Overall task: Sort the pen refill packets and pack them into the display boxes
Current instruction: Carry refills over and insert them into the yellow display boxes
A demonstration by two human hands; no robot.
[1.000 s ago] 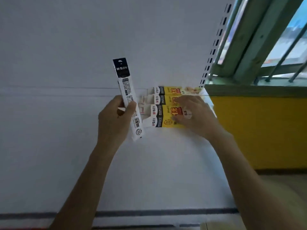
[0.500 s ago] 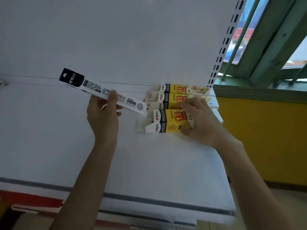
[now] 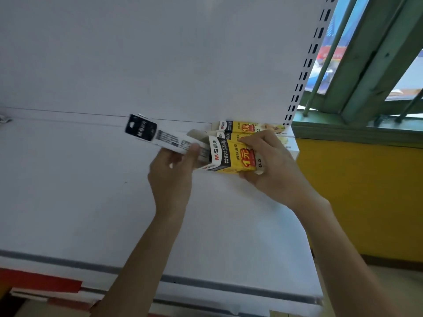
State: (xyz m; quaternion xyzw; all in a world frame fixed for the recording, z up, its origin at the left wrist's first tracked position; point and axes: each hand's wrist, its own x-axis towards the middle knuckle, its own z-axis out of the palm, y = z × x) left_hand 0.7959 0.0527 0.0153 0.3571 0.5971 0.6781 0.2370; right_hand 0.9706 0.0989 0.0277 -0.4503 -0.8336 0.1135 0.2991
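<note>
Your left hand [image 3: 171, 177] pinches the pen refill packet [image 3: 158, 135] between thumb and fingers, with its black end pointing left and its other end at the open mouth of the front display box [image 3: 231, 156]. Your right hand [image 3: 272, 170] grips that yellow box with curled fingers at the right rear of the white shelf [image 3: 68, 191]. Two more display boxes [image 3: 247, 127] lie just behind it, against the back panel [image 3: 160, 53].

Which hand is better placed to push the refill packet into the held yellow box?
The left hand: it pinches the refill packet, whose end lies at the open end of the yellow box. The right hand grips that box, probably to steady it.
</note>
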